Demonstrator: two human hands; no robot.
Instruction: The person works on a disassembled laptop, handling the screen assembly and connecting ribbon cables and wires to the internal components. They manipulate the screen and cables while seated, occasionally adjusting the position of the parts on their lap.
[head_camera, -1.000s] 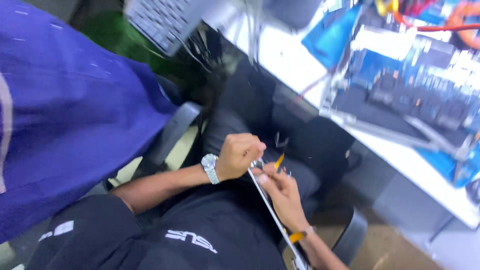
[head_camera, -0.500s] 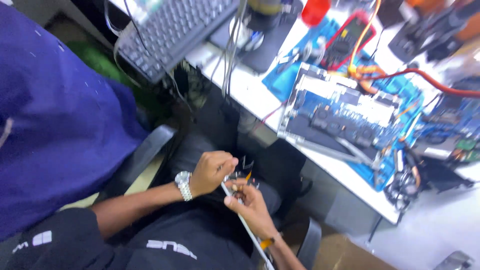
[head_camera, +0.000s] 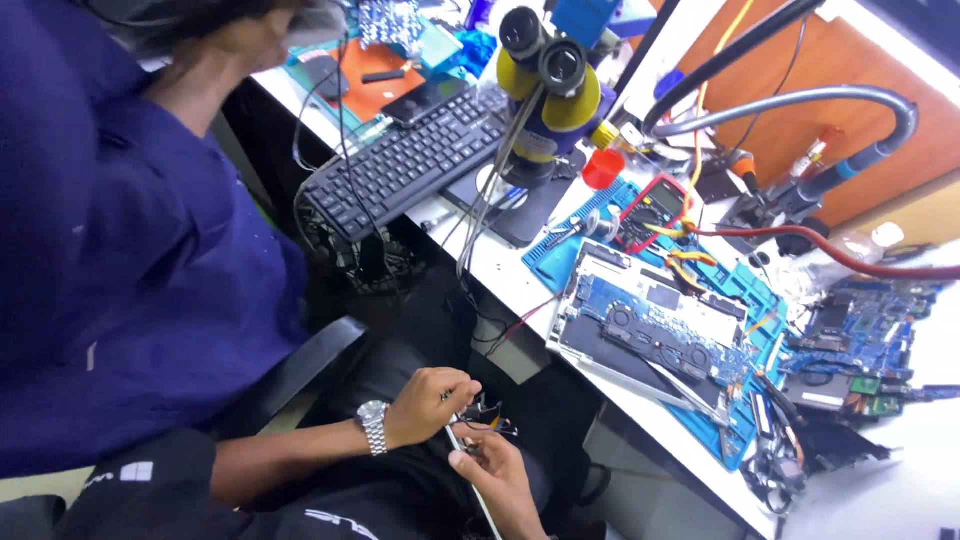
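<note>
White table (head_camera: 520, 285) carries an opened laptop with exposed circuit board (head_camera: 650, 330) and a black keyboard (head_camera: 410, 160). Below its edge, over the lap, left hand (head_camera: 425, 405) and right hand (head_camera: 495, 475) pinch a thin white panel with small black wired part (head_camera: 470, 440).

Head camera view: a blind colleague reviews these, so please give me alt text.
Two hands, left hand and right hand, pinch a thin strip with dark wires over the lap. Beside them a workbench holds an opened laptop, keyboard and microscope.

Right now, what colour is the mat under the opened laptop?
Blue. The mat under the opened laptop shows best in the head view.
</note>
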